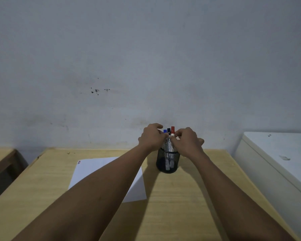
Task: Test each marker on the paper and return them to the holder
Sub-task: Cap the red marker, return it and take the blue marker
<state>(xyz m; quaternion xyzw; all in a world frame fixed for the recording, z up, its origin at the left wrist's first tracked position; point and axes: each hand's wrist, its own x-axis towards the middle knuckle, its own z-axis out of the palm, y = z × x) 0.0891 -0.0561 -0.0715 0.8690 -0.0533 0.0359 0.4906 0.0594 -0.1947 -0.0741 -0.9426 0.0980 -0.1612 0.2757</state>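
Observation:
A black mesh holder [167,162] stands on the wooden table [181,197] near its far edge. Three markers stand upright in it: a blue-capped marker [165,131], a black-capped marker [168,130] and a red-capped marker [172,130]. My left hand [150,138] and my right hand [188,141] are both at the markers above the holder's rim, fingers pinched around their white barrels. Which marker each hand grips is hidden by the fingers. A white sheet of paper [94,168] lies left of the holder, partly under my left forearm, with small coloured marks [79,162] at its far left corner.
A stained grey wall rises right behind the table. A white cabinet [276,153] stands at the right, close to the table edge. Another wooden table [0,159] stands at the left, across a dark gap.

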